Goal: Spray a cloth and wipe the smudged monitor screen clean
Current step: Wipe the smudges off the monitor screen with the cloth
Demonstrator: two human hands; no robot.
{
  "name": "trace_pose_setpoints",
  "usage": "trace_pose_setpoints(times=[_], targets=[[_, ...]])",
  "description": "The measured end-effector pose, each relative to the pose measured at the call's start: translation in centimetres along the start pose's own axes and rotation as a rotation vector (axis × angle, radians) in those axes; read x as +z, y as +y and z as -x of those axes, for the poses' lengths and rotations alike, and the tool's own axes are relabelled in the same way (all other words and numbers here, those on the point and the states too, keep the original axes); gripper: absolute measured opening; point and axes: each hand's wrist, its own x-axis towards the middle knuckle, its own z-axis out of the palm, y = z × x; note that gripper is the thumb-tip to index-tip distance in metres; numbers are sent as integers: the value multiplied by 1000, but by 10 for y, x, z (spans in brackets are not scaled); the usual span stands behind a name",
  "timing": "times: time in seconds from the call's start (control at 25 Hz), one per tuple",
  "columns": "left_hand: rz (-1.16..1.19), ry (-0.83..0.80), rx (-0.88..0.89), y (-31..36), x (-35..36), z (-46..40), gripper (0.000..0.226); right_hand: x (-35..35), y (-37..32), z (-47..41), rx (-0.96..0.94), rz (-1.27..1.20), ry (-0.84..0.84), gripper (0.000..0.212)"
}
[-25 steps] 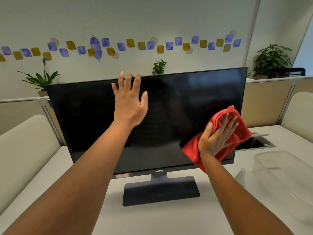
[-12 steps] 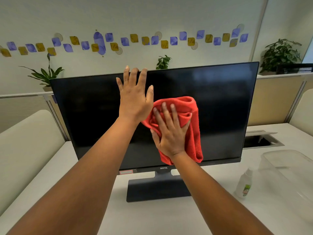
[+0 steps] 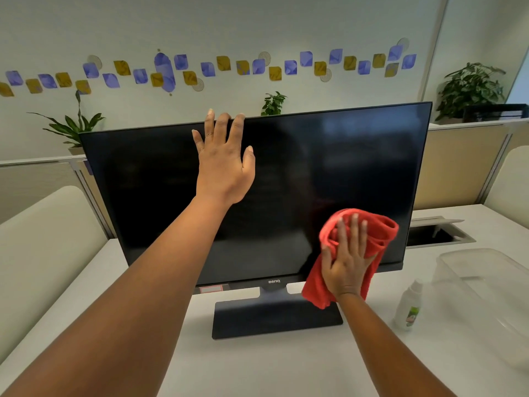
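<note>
A wide black monitor (image 3: 160, 196) stands on a white desk, its screen dark and facing me. My left hand (image 3: 223, 161) lies flat against the upper middle of the screen, fingertips curled over the top edge. My right hand (image 3: 347, 259) presses a bunched red cloth (image 3: 378, 233) against the screen's lower right corner; part of the cloth hangs below the bezel. A small clear spray bottle (image 3: 409, 306) with a green label stands on the desk to the right of the monitor's base.
A clear plastic bin (image 3: 486, 285) sits at the right, beside the bottle. Behind it an open cable hatch (image 3: 438, 233) is set in the desk. The monitor's dark flat base (image 3: 274, 319) rests in front of me. Cushioned seat backs flank both sides.
My right hand has swept the red cloth from the screen's middle down to its lower right corner. My left hand has stayed on the top edge.
</note>
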Motion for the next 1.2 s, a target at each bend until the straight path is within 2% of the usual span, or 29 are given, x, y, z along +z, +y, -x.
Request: trace_pose_setpoints(times=[0.2,0.4,0.56,0.72,0.88,1.08,1.2], targets=[[10,-4,-4,2,0,0,51,-10,18,-22,493,-191,218,58],[-12,-22,-2,1,-1,-1,52,1,-10,-8,728,-289,199,54],[-29,-41,5,1,-3,-1,53,9,-58,23,758,-362,93,53],[-66,-58,18,0,-4,0,55,8,-106,60,679,-429,-107,53],[-98,-87,29,-4,-9,0,57,-7,-139,86,676,-651,-384,52],[-152,-155,57,-4,-20,5,62,-44,-135,69,639,-798,-762,40],[-160,-51,136,-3,-24,26,66,-77,-125,44,608,-905,-991,32]])
